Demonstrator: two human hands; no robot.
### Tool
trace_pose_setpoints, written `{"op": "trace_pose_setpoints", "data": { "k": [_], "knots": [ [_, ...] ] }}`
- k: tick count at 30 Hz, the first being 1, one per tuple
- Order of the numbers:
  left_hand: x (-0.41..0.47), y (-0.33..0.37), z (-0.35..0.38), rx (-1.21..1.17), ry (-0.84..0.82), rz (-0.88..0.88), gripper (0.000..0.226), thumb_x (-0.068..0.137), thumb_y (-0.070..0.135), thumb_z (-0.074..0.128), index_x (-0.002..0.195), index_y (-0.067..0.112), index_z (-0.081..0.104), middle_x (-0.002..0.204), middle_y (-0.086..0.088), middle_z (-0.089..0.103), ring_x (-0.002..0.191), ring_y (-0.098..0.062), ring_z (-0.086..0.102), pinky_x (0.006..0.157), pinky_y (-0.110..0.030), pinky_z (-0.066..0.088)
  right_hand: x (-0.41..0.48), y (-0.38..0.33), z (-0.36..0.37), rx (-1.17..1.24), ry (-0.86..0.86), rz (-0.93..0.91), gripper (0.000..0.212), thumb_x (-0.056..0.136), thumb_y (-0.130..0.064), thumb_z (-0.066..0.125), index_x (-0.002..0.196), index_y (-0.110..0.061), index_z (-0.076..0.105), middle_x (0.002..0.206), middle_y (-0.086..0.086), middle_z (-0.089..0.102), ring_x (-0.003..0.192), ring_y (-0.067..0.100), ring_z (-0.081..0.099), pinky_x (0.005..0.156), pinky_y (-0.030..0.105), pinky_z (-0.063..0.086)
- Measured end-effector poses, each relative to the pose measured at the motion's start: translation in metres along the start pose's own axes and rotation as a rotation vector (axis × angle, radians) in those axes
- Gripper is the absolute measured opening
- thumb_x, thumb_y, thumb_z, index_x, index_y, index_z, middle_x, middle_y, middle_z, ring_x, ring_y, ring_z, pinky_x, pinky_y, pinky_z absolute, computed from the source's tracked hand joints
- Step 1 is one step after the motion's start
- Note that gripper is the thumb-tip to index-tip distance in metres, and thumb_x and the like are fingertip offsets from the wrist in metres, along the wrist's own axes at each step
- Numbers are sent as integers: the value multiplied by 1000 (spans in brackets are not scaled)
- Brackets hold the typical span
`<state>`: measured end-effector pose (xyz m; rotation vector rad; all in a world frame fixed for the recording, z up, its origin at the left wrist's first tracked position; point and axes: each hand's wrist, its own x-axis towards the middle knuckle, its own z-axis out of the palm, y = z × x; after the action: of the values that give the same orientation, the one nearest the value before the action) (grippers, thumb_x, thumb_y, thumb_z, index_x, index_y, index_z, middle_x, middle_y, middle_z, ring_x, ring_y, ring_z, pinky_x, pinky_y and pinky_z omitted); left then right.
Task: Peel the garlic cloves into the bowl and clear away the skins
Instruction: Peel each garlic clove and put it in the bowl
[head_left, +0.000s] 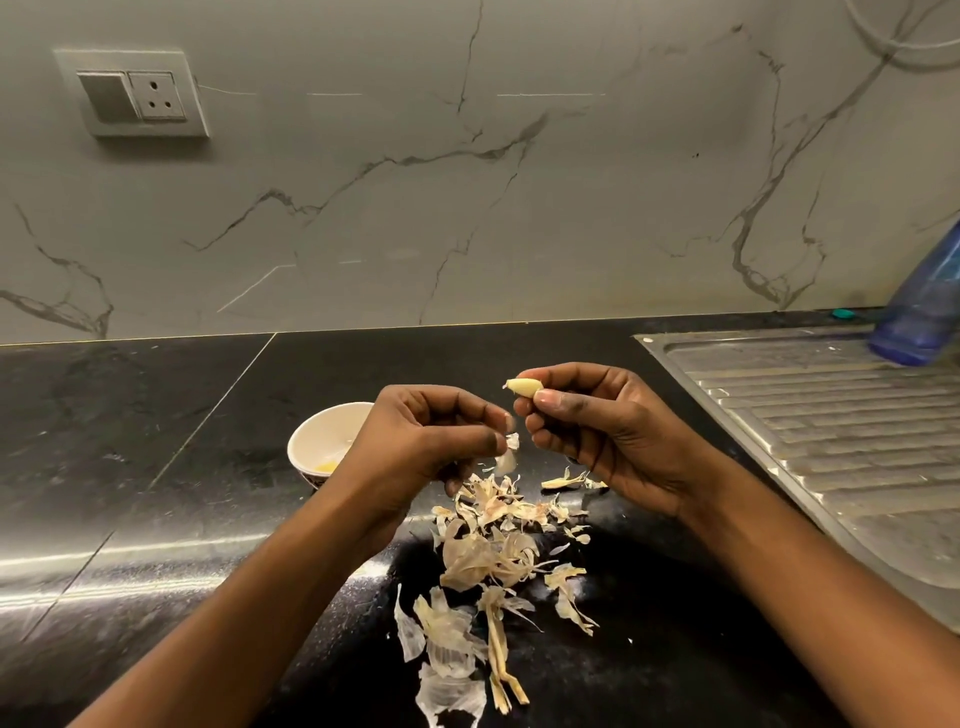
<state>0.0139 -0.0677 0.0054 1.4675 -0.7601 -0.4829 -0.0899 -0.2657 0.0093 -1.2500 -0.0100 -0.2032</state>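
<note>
Head view: the right hand pinches one peeled garlic clove between thumb and forefinger. The clove sits at the hand's 11 o'clock, raised above the counter, its pointed tip toward 9 o'clock. The left hand is just beside it at 9 o'clock, not touching the clove. Its fingers are curled and its fingertips nip a pale skin scrap. A second whitish piece hangs just under those fingertips; whether it is skin or clove cannot be told.

One white bowl stands at 9 o'clock of the left hand, its right rim hidden behind that hand. Something yellowish lies at its bottom, too small to identify.

The skins lie scattered on the dark counter at 6 o'clock of both hands, between the forearms, running toward the near edge of the frame. They are too many and too overlapped to count. One small cluster lies apart under the right palm.

At 3 o'clock the raised rim of one ribbed steel drainboard bounds the counter, near the right forearm. At 12 o'clock the marble wall closes it off. Bare counter stretches toward 9 o'clock beyond the bowl. One blue bottle stands on the drainboard at 2 o'clock.
</note>
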Motion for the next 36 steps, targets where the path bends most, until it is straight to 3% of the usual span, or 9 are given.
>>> {"op": "trace_pose_setpoints", "data": {
  "k": [5, 8, 13, 21, 36],
  "knots": [
    [1, -1, 0, -52, 12, 15, 16, 92, 15, 75, 89, 1, 82, 80, -20, 70, 64, -24, 57, 52, -27, 46, 1, 3, -1, -28, -25, 0, 28, 87, -7, 71, 114, -8, 81, 110, 21, 77, 91, 21, 77, 81, 29, 65],
    [1, -1, 1, -107, 41, 27, 20, 82, 18, 79, 88, 0, 82, 80, -20, 72, 66, -26, 62, 55, -29, 52, 2, 5, 0, -61, -8, -7, 28, 86, -7, 73, 111, -11, 83, 113, 19, 78, 93, 21, 77, 82, 30, 65],
    [1, -1, 0, -144, 51, 14, 19, 77, 15, 81, 91, 2, 83, 83, -23, 75, 68, -26, 69, 63, -29, 61, 2, 6, 0, -174, -9, -21, 28, 84, -9, 76, 110, -12, 83, 115, 19, 77, 97, 25, 75, 83, 31, 64],
    [2, -3, 1, -49, 68, 58, 11, 86, 7, 78, 93, 0, 82, 82, -24, 76, 69, -27, 69, 65, -30, 61, 1, 6, 1, -333, 10, -107, 22, 86, -15, 75, 106, -9, 82, 100, 22, 78, 83, 22, 76, 74, 28, 64],
    [2, -11, 6, 3, 177, 93, 12, 91, 1, 73, 81, 3, 79, 72, -17, 72, 61, -18, 61, 56, -25, 52, 3, 13, 2, -382, -69, -74, 30, 93, -17, 70, 119, -2, 73, 104, 20, 79, 91, 28, 77, 81, 33, 65]
  ]
}}
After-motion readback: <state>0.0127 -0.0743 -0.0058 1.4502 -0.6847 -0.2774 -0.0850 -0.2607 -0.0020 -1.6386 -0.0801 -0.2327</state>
